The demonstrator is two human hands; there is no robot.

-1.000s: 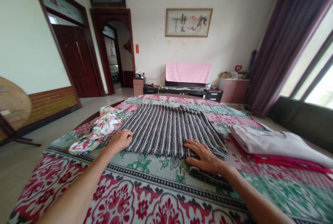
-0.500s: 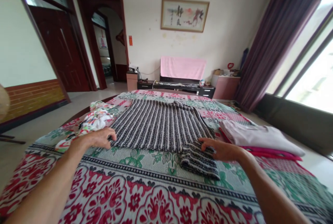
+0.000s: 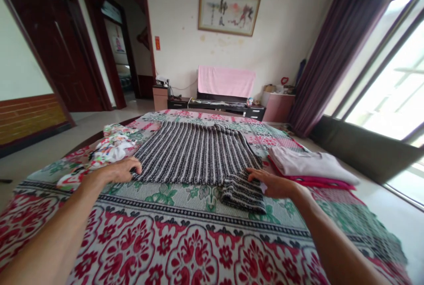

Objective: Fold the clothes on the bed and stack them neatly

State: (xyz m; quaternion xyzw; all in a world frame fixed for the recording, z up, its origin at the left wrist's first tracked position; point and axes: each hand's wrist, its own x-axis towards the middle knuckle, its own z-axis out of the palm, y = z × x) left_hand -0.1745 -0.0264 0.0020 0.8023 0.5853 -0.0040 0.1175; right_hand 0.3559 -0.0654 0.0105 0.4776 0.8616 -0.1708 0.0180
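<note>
A black-and-white striped knit sweater point(image 3: 188, 155) lies spread out on a flowered cloth point(image 3: 192, 245), with one sleeve point(image 3: 243, 193) bent toward me at the right. At the sweater's near left corner, my left hand point(image 3: 123, 170) has its fingers curled around the edge. My right hand point(image 3: 273, 183) is at the right side, where the sleeve meets the body, its fingertips closed on the knit. The underside of each grip is hidden from view.
Crumpled white clothing with a colourful print point(image 3: 111, 146) lies to the left. On the right sits a folded stack with a pale garment point(image 3: 308, 161) above red ones. Beyond the table stand a low black cabinet point(image 3: 179, 104) and a pink cloth point(image 3: 227, 80) draped over something.
The view has turned slightly to the right, so everything sits a little further left. Both hands stay at the same places on the sweater, which lies much as before.
</note>
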